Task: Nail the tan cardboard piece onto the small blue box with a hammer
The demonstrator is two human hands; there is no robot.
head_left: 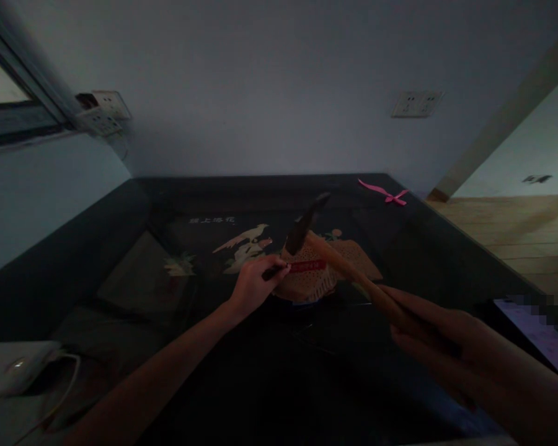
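My right hand (441, 347) is wrapped round the wooden handle of a hammer (348, 266). Its dark head is tilted over a tan, dotted piece with a red lettered strip (307, 267), right by the fingertips of my left hand (255, 279). The left fingers are pinched together at the left edge of the tan piece. Something small and dark shows at them, too dim to name. A second tan dotted part (358, 254) spreads to the right, behind the hammer handle. What lies under the tan piece is mostly hidden.
All this is on a dark glossy table (167, 192) decorated with a bird picture (248, 241). A pink ribbon (385, 193) lies at the far right corner. A white box with a cable (16, 365) is at the left, and a phone-like screen (534, 334) at the right edge.
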